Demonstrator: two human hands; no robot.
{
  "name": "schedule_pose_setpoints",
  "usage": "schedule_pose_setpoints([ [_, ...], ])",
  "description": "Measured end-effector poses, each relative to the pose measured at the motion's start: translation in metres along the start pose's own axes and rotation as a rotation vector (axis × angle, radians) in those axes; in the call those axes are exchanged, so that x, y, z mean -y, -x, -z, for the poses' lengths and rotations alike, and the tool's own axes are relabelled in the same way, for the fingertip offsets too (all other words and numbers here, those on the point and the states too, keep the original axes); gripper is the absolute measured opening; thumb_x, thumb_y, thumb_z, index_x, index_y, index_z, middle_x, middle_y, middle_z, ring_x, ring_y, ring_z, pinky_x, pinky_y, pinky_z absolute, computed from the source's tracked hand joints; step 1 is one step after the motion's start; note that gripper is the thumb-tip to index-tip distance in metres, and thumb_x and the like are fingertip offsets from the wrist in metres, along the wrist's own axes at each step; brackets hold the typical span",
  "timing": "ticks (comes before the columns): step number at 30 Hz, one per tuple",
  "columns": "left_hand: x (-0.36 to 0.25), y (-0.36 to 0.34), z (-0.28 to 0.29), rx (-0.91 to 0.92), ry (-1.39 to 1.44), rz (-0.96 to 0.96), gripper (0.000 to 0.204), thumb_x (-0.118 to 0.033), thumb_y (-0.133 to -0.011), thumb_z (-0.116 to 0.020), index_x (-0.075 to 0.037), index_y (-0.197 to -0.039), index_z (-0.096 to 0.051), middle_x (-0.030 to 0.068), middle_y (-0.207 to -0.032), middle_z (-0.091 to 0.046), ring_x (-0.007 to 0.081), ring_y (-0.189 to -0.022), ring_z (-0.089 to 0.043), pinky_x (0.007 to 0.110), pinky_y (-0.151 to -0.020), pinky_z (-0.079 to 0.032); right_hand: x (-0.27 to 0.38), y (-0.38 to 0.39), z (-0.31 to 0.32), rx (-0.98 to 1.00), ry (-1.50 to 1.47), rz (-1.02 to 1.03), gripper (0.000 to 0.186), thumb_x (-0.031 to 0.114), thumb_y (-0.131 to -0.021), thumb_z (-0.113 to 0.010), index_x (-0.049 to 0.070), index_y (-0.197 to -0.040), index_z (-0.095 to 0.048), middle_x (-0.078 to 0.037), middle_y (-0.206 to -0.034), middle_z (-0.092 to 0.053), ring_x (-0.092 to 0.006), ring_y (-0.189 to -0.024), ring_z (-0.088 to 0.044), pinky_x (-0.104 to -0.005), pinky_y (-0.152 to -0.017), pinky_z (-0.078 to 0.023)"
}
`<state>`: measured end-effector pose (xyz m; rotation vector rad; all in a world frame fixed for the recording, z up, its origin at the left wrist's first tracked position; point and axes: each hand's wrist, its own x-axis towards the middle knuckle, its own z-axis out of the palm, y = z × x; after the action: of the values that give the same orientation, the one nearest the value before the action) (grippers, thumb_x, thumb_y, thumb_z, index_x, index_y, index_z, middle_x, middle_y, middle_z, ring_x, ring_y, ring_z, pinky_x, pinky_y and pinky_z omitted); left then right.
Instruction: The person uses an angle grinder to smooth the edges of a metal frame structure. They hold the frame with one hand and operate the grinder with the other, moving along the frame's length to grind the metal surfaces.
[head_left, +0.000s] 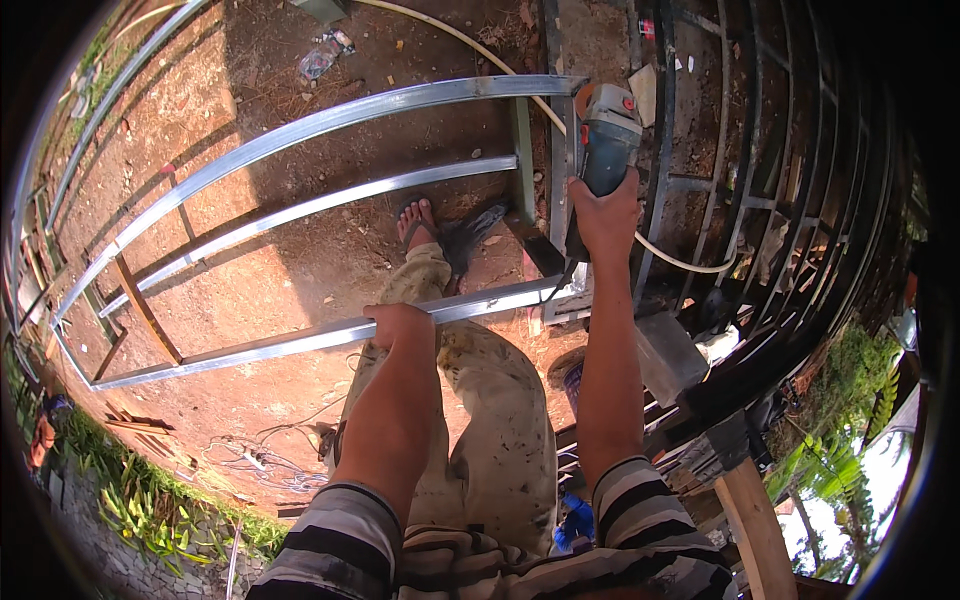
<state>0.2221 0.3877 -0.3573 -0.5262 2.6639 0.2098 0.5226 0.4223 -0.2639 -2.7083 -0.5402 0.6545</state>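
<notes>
My right hand (607, 214) is wrapped round the body of a teal and grey angle grinder (611, 135), whose disc end is at a corner of a silver metal frame (300, 135) lying across the view. A middle bar (380, 185) runs inside the frame. My left hand (400, 325) is closed on the frame's nearest silver bar (250, 347), by my knee. The grinder's disc is mostly hidden, and I cannot tell whether it touches the metal. My sandalled foot (416, 218) is on the dirt below, beside a black plastic piece (477, 235).
A dark metal grid (713, 150) fills the right side, with a pale hose (460, 40) running across. A grey metal box (668, 355) and wooden post (750, 515) are at lower right. Loose cables (262, 467), a plastic wrapper (325, 55) and plants (140, 500) lie around the dirt.
</notes>
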Motion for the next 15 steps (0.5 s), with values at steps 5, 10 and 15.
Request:
schedule_pose_setpoints([
  [5, -0.01, 0.018, 0.002, -0.07, 0.073, 0.1, 0.077, -0.056, -0.094, -0.062, 0.004, -0.143, -0.058, 0.03, -0.143, -0.065, 0.0483, -0.123, -0.067, 0.056, -0.106, -0.054, 0.004, -0.008, -0.006, -0.027, -0.008, 0.042, 0.067, 0.031, -0.08, -0.087, -0.001, -0.13, -0.054, -0.03, -0.107, -0.074, -0.0505, -0.101, -0.073, -0.0557, -0.09, -0.056],
  [10, -0.006, 0.008, 0.001, -0.037, -0.006, 0.031, 0.077, -0.055, -0.093, -0.063, 0.005, -0.142, -0.06, 0.0298, -0.141, -0.067, 0.0482, -0.121, -0.068, 0.056, -0.106, -0.054, 0.013, -0.01, -0.013, -0.031, 0.011, 0.055, 0.069, 0.032, -0.08, -0.088, 0.0, -0.131, -0.054, -0.029, -0.106, -0.074, -0.0501, -0.099, -0.073, -0.0557, -0.09, -0.056],
  [15, -0.009, 0.003, -0.006, -0.092, 0.119, 0.132, 0.078, -0.056, -0.093, -0.063, 0.006, -0.141, -0.061, 0.0295, -0.141, -0.067, 0.0475, -0.122, -0.069, 0.056, -0.105, -0.054, 0.029, -0.005, -0.009, 0.012, 0.077, 0.037, 0.068, 0.033, -0.08, -0.087, -0.001, -0.129, -0.054, -0.028, -0.105, -0.074, -0.05, -0.099, -0.073, -0.0567, -0.09, -0.055],
])
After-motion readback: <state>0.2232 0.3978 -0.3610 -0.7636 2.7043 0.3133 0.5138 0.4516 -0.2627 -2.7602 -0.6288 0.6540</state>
